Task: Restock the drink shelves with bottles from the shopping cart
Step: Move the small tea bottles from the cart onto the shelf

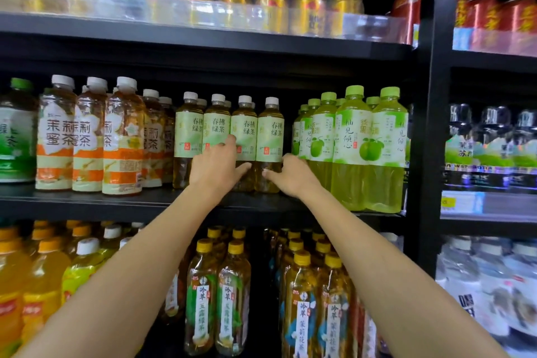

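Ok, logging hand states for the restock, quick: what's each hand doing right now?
Left hand: open, straight fingers pressing a green tea bottle.
Right hand: open, fingers touching the end green tea bottle.

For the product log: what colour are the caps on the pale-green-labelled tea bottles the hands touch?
White caps on those tea bottles, head view.
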